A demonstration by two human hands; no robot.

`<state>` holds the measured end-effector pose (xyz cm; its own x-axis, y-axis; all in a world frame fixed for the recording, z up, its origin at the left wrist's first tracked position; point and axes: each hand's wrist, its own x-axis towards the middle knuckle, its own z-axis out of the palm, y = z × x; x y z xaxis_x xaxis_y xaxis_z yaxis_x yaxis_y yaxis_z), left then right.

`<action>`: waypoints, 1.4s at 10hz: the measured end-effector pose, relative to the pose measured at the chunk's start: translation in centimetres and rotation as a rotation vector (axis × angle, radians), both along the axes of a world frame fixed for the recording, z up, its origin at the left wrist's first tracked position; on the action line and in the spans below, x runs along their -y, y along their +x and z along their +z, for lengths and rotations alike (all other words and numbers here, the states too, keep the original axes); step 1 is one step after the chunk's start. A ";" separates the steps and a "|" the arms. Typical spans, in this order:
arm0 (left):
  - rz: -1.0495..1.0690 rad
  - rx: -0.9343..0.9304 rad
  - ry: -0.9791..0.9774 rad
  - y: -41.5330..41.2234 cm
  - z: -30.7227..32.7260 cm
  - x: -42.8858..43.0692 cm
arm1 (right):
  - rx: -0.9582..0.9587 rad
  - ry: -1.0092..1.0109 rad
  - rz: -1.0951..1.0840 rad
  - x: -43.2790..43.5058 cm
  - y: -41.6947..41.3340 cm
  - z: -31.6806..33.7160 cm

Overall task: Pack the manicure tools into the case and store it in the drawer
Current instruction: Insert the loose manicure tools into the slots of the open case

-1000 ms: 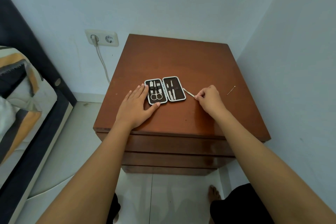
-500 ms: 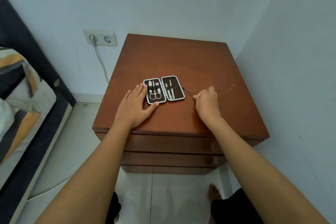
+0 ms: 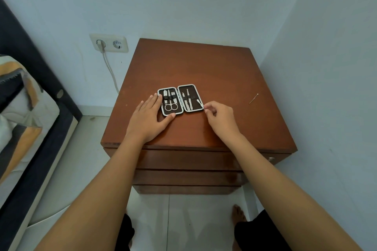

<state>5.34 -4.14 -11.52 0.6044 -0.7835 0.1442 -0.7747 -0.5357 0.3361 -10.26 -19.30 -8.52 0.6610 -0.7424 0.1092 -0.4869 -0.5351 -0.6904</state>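
Head view: the open case (image 3: 180, 100) lies flat on the wooden nightstand (image 3: 195, 67), both halves up. The left hand (image 3: 148, 121) rests palm down with fingers spread, its fingertips against the case's left edge and its thumb along the near edge, pinning it in place. Just beyond those fingertips, the left half holds scissors (image 3: 171, 106) and other small tools under a strap. The right hand (image 3: 219, 118) is pinched shut on a thin metal tool (image 3: 200, 104), whose tip reaches from the fingertips up and left over the right half of the case, beside two tools already seated there. Well off to the right of that hand, another thin pick (image 3: 253, 98) lies loose on the wood. The drawers below the hands look closed.

The step in hand seems to be seating this tool in its loop. Next, the tool likely needs sliding under the strap; then the right hand must reach outward for the loose pick.
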 end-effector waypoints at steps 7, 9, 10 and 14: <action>-0.002 -0.001 -0.007 0.1 -0.1 0.0 | -0.037 -0.181 -0.071 2.3 -0.2 0.0; -0.002 0.001 -0.001 0.1 -0.1 0.1 | -0.351 -0.181 -0.272 7.3 -4.9 -0.3; -0.002 -0.002 0.002 0.1 -0.1 0.0 | -0.463 -0.169 -0.209 8.0 -4.9 -0.8; -0.005 -0.008 -0.001 0.0 0.0 0.0 | -0.229 -0.224 0.136 2.1 -3.2 -2.0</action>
